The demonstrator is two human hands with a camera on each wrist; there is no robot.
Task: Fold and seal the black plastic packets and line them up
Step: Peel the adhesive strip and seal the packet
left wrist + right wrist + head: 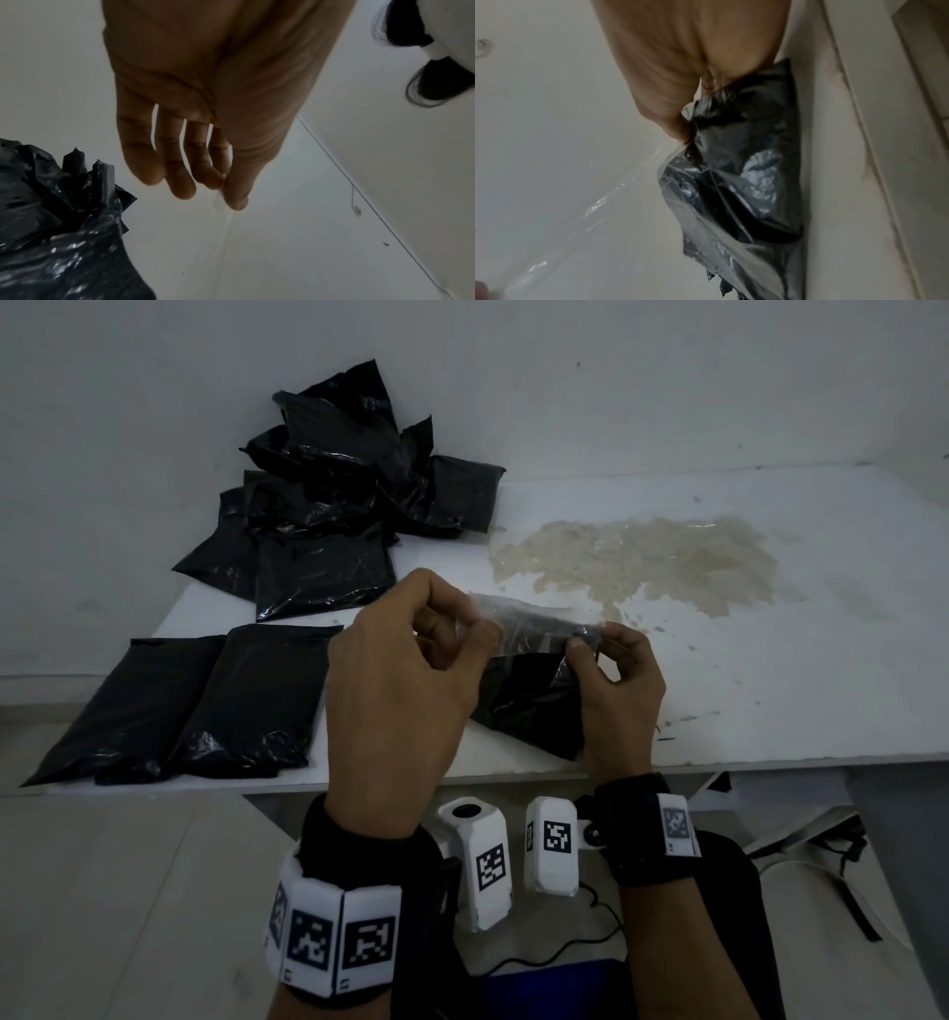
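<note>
- White surface [770, 685] carries a brownish stain [642, 557], a heap of black packets [334, 505] and two flat packets [179, 706].
- Our left hand [400, 680] and right hand [616, 690] pinch clear tape [534, 621] over one packet [529, 706].

Both bare forearms wear black wrist straps [637, 834] carrying white blocks printed with black square code markers [334, 937]; 2 white camera housings [513, 855] sit between the wrists.
</note>
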